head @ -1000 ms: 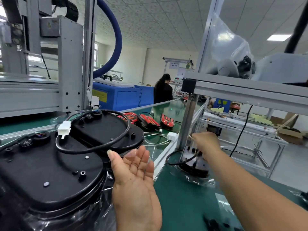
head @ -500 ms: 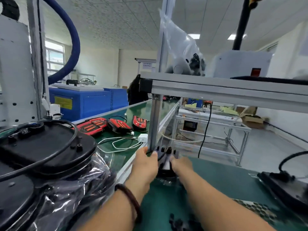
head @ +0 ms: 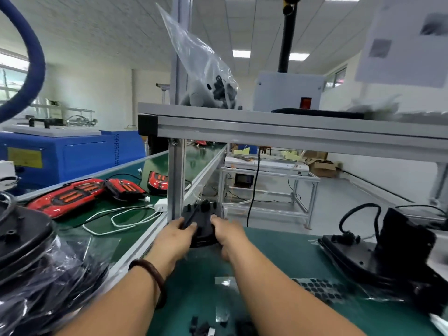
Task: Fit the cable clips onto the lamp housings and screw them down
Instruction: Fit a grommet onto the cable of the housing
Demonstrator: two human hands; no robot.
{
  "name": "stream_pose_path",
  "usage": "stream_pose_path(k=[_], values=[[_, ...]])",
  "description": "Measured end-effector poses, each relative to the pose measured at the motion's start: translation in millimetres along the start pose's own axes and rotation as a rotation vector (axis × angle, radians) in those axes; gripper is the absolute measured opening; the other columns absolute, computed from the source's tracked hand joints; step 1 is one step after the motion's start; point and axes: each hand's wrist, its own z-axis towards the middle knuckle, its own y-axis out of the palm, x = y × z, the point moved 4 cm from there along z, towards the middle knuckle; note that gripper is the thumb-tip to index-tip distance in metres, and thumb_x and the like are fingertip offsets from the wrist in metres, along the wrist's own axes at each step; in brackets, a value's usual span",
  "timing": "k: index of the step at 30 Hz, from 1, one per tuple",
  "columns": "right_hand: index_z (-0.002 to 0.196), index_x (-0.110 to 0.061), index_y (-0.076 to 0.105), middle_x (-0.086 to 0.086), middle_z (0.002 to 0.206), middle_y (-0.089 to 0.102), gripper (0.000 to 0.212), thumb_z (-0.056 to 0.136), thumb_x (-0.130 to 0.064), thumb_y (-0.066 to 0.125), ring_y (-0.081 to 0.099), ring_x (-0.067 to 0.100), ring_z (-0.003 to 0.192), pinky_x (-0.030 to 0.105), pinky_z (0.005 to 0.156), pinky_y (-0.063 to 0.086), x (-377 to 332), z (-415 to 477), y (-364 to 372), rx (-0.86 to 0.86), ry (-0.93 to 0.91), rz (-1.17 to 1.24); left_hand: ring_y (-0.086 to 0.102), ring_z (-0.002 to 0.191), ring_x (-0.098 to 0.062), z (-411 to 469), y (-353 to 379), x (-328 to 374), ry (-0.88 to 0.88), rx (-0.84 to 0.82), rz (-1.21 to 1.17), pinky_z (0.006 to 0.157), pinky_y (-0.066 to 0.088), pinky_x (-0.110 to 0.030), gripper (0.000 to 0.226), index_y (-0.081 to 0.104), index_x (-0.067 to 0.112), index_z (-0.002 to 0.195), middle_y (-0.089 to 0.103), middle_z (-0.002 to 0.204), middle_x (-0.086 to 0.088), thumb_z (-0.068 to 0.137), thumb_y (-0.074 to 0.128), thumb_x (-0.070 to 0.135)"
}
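Far to the left of the aluminium post (head: 176,180), a stack of black housings (head: 21,238) wrapped in clear plastic is seen at the edge of the green table (head: 278,253). Behind it stands a blue machine (head: 72,156) with a yellow label (head: 24,157); its print is too small to be read. Nearer the post, still to its left, red lamps (head: 70,196) lie in a row, with a white cable (head: 121,217) looped just in front of them.

At the foot of the post, a small black lamp housing (head: 203,224) is gripped from both sides. The left hand (head: 177,236), its wrist ringed by a dark bracelet (head: 150,277), is curled round the housing's left edge, with the thumb laid on top beside a black lead. The right hand (head: 228,232) is clenched on the right edge. Whether the housing rests on the table cannot be told.

Nearer the viewer than the post, small black pieces (head: 201,327) are scattered on the table, too blurred to be identified.

Above and to the right of the post, a clear bag (head: 206,76) and a white box (head: 288,90) with a red switch (head: 305,102) stand on the shelf (head: 291,127). Well to the right of the post, another black housing (head: 388,251) with a looped lead lies on the table. A sheet of paper (head: 407,40) hangs top right, its printing blurred beyond reading.
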Motion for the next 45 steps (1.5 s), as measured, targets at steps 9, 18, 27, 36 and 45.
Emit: stream_pose_path(k=[9, 18, 27, 36, 45], values=[[0.101, -0.014, 0.066, 0.005, 0.082, 0.075, 0.013, 0.093, -0.021, 0.058, 0.071, 0.018, 0.067, 0.024, 0.051, 0.048, -0.2, -121.3, -156.9, 0.024, -0.191, 0.239, 0.057, 0.078, -0.018, -42.3, -5.7, 114.9, 0.498, 0.001, 0.328, 0.07, 0.041, -0.026, 0.006, 0.07, 0.022, 0.086, 0.067, 0.083, -0.002, 0.086, 0.065, 0.027], [0.113, -0.017, 0.062, -0.004, 0.082, 0.076, 0.022, 0.092, -0.009, 0.061, 0.073, 0.011, 0.071, 0.019, 0.059, 0.053, 83.3, -215.8, -219.2, 0.026, -0.091, 0.259, 0.041, 0.115, -0.025, -84.6, 75.4, 159.5, 0.848, -0.032, 0.404, 0.099, 0.028, -0.024, 0.028, 0.075, 0.023, 0.074, 0.045, 0.103, 0.003, 0.073, 0.064, -0.003], [0.129, -0.041, 0.054, -0.019, 0.121, 0.06, 0.052, 0.08, -0.055, 0.062, 0.062, 0.0, 0.103, 0.019, 0.09, 0.048, 91.7, -243.2, -243.9, -0.03, -0.059, -0.447, 0.045, 0.117, -0.022, -88.8, 114.5, 162.2, 0.846, -0.101, 0.503, 0.097, 0.03, -0.02, 0.051, 0.062, 0.021, 0.12, 0.045, 0.118, -0.001, 0.075, 0.056, -0.003], [0.142, -0.026, 0.044, -0.003, 0.113, 0.064, 0.055, 0.092, -0.047, 0.054, 0.06, 0.007, 0.094, 0.026, 0.088, 0.046, 10.3, -212.8, -242.7, 0.021, -0.493, -0.741, 0.053, 0.105, -0.015, -124.2, 141.7, 185.8, 1.096, -0.254, 0.655, 0.087, 0.038, -0.021, 0.061, 0.06, 0.027, 0.122, 0.055, 0.102, 0.01, 0.072, 0.046, -0.007], [0.093, -0.015, 0.054, 0.006, 0.078, 0.065, 0.015, 0.102, -0.019, 0.042, 0.065, 0.014, 0.062, 0.031, 0.064, 0.055, 23.2, -178.6, -213.7, 0.068, -0.397, 0.031, 0.046, 0.091, -0.025, -124.3, 123.9, 145.8, 0.715, 0.095, 0.379, 0.077, 0.039, -0.033, 0.029, 0.049, 0.016, 0.096, 0.048, 0.104, -0.007, 0.073, 0.053, -0.001]])
